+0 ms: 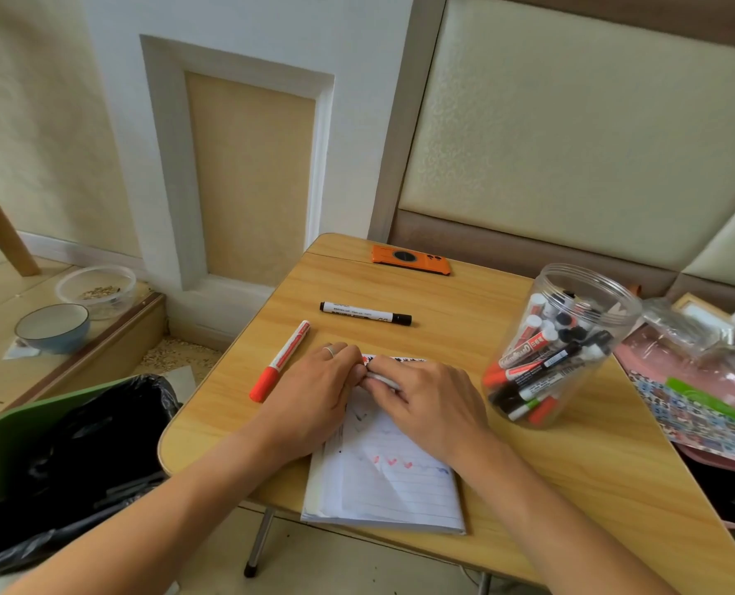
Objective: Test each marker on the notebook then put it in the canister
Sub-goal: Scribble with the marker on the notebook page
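Over the notebook [383,474], left hand [314,397] and right hand [426,401], fingers curled around one white marker [381,378].

Forearms bare, no sleeves; left hand [314,392] wears ring [329,351], seemingly silver.

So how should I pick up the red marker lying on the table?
Pinch the red marker around its white middle barrel, coming from above. It lies flat on the table with bare wood on both sides, so your fingers fit either side. The left hand is nearest.
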The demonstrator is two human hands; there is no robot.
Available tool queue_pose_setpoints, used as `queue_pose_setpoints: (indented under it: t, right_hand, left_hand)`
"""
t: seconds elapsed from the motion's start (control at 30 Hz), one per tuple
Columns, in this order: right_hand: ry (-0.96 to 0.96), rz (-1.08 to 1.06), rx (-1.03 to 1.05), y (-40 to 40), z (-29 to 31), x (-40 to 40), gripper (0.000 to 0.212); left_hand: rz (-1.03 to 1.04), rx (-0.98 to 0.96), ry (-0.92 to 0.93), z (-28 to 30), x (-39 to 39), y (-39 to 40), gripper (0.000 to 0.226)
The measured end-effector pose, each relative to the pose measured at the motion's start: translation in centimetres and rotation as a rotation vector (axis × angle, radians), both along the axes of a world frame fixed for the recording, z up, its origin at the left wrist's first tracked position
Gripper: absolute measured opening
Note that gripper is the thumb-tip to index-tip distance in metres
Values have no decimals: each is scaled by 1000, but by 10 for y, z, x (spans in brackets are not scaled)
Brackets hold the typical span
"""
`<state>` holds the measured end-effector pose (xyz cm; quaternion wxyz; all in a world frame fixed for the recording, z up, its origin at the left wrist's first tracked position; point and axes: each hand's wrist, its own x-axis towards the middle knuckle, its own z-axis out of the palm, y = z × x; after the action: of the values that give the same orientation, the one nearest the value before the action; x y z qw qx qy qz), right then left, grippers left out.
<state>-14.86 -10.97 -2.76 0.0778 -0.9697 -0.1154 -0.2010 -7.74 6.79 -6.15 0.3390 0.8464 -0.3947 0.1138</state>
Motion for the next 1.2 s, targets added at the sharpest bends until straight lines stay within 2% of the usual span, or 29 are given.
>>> queue_pose_setpoints:
  t: [0.2, 0.33, 0.4, 0.57, 0.67, 0.73, 0.8, 0.87, 1.03, 1.13, 1.2]
  right_hand:
    - [76, -37, 17, -1, 5, 0, 26]
    - [85, -105, 187, -11, 1, 3, 25]
    - [78, -153, 333, -15, 1, 5, 15]
    - [11, -151, 734, -24, 8, 7, 17]
    - [100, -154, 1150, -25, 12, 6, 27]
    - [143, -162, 1355, -27, 12, 7, 40]
    - [154, -140, 1500, -32, 11, 9, 48]
    - [142, -121, 1525, -35, 8, 12, 47]
    - [110, -176, 1376, -36, 3, 18, 1]
    - [134, -215, 1357, -32, 3, 22, 6]
    - [182, -224, 1377, -29, 5, 24, 4]
  left_hand:
    - [17, -42, 27, 2, -4, 0, 31]
    - [80, 8, -47, 3, -4, 1, 26]
    - [100, 67, -96, 3, -4, 1, 21]
    - [67, 188, -81, 8, -4, 1, 22]
    - [-90, 240, -47, 13, -1, 1, 41]
    - [-191, 293, -20, 17, -1, -1, 60]
    - [-252, 336, -4, 18, 0, -3, 69]
    - [-270, 359, 1, 17, 2, -4, 68]
    - [-252, 333, 82, 21, -1, -6, 52]
    - [-242, 330, 49, 21, -7, -9, 40]
    - [-224, 363, -28, 17, -10, -9, 44]
